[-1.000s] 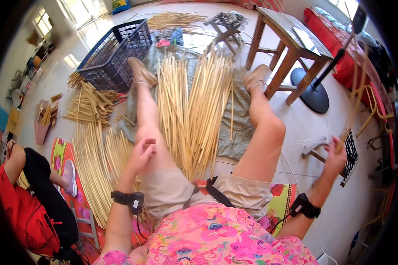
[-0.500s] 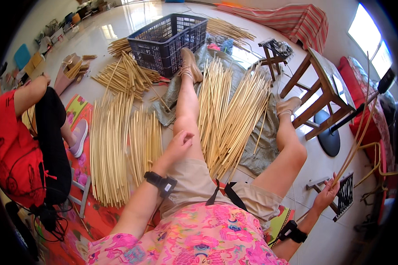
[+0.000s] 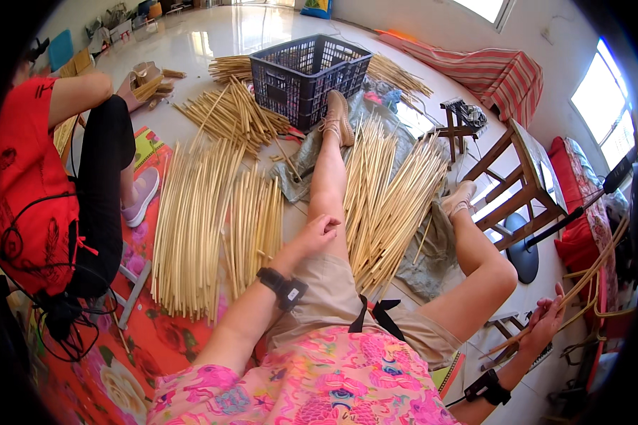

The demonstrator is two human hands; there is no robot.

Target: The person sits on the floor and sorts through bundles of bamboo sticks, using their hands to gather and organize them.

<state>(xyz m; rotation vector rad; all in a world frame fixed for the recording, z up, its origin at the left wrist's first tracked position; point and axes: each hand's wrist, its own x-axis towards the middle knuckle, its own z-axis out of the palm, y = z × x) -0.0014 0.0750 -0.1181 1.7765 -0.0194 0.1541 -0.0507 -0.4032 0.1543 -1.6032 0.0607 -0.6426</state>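
My left hand (image 3: 315, 236) rests on my left thigh, its fingers loosely curled with nothing in them. Out to the right, my right hand (image 3: 543, 320) holds a few long thin sticks (image 3: 594, 268), which slant up to the right past the fingers. Between my legs, two spread bundles of pale sticks (image 3: 397, 209) lie on a grey-green sheet (image 3: 422, 276). Left of my left leg are a long row of pale sticks (image 3: 195, 227) and a shorter bundle (image 3: 254, 223). Another loose pile (image 3: 235, 117) lies farther off.
A dark plastic crate (image 3: 291, 88) stands beyond my left foot. A wooden stool (image 3: 524, 166) and a small folding stool (image 3: 455, 131) are at right, near a black round stand base (image 3: 521, 248). A person in red (image 3: 32, 205) sits at left beside a flowered red mat (image 3: 170, 347).
The view has shifted, so the scene sits farther right and lower. The sticks in my right hand have tipped from steep to a flatter slant. My left hand stays on the thigh.
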